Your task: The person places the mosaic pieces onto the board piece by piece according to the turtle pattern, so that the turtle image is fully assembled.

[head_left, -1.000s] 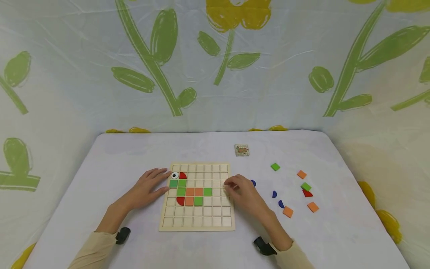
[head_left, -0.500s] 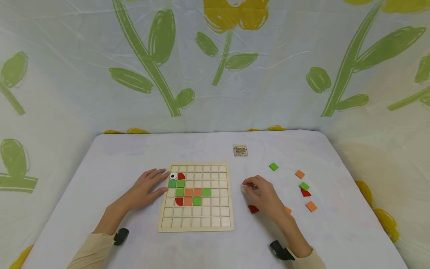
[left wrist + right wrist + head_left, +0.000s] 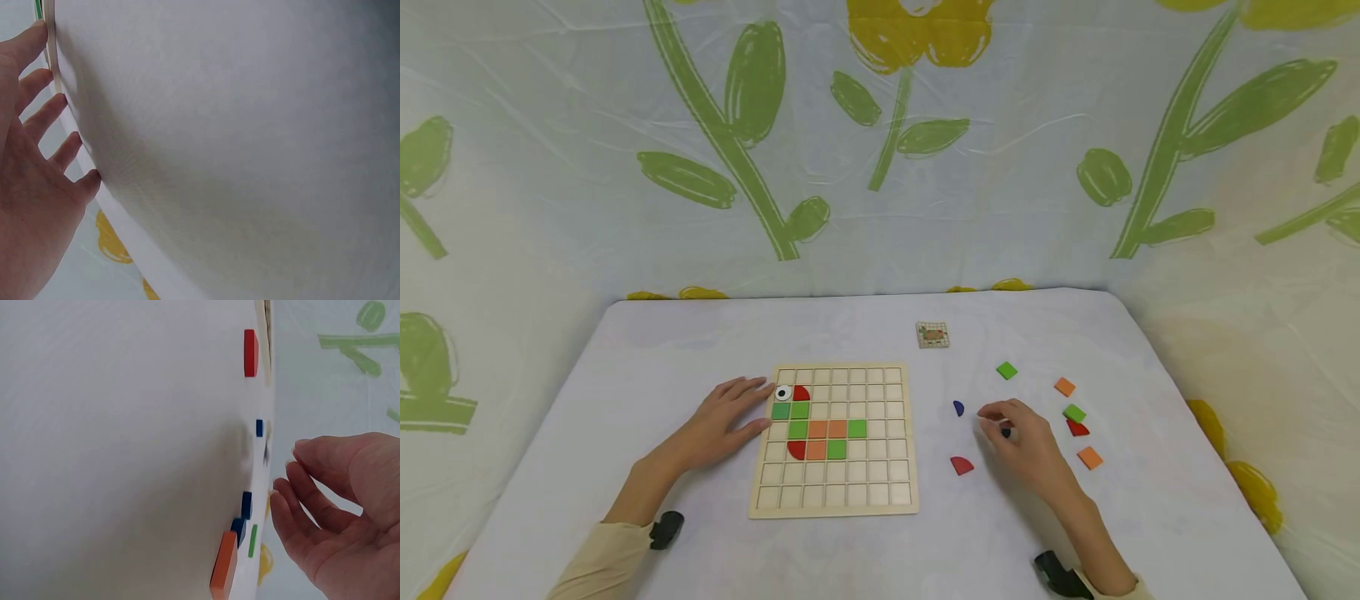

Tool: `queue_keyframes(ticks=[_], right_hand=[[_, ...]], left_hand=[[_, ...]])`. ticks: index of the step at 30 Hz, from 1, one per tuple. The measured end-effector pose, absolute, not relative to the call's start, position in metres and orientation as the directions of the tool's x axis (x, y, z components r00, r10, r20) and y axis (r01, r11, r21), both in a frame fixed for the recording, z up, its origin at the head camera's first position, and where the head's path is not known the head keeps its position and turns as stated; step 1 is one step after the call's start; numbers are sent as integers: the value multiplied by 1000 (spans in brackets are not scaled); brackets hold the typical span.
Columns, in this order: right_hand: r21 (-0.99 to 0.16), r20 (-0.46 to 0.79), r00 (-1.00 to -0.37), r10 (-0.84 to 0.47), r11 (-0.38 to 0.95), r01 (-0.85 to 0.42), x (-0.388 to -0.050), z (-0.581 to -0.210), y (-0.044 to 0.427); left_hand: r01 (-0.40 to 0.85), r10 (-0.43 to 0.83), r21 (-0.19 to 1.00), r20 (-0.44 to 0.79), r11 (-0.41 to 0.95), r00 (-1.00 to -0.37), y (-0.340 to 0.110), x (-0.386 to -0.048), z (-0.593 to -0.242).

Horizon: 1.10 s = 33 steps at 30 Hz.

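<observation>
My left hand [image 3: 722, 423] lies at the left edge of the wooden grid board [image 3: 880, 475], its spread fingers touching the rim. Coloured tiles fill part of the grid, among them a round eye tile [image 3: 783, 392] at the upper left. My right hand [image 3: 1026, 437] hovers above the table right of the board, fingers gently bent and nothing visible between them. Left of its fingertips lies a blue half-circle piece [image 3: 958, 408]. A red quarter-circle piece [image 3: 962, 465] sits nearer the board. Under the hand, the right wrist view shows blue pieces [image 3: 247, 505] and an orange square [image 3: 224, 565].
A small pattern card [image 3: 932, 335] lies behind the board. Farther right are a green square [image 3: 1007, 370], orange squares [image 3: 1064, 387], and another green square [image 3: 1074, 413] partly over a red piece [image 3: 1078, 427]. A patterned cloth [image 3: 1000, 208] hangs behind the table.
My right hand has moved right, away from the board's right edge, uncovering the red quarter-circle and one blue half-circle while covering other pieces. My left hand has stayed at the board.
</observation>
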State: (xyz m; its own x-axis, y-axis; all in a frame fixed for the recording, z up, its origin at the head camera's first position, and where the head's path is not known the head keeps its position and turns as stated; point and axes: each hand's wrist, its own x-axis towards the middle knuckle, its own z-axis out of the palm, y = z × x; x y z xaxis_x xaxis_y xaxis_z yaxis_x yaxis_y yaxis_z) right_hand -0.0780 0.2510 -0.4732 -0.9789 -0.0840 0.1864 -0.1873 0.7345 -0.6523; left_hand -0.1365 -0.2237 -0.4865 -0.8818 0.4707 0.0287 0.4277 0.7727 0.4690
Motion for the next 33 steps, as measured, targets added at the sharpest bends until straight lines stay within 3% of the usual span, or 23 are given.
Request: queue_keyframes(ticks=[15,33], right_hand=[[-662,134,-991,-31,741,-113,-58,-472,282],[-582,220,-971,-92,786,-206,-40,-476,303]], left_hand=[[427,472,478,28,768,-881,-224,-135,-485],[432,473,477,37,766,-880,-225,-136,-487]])
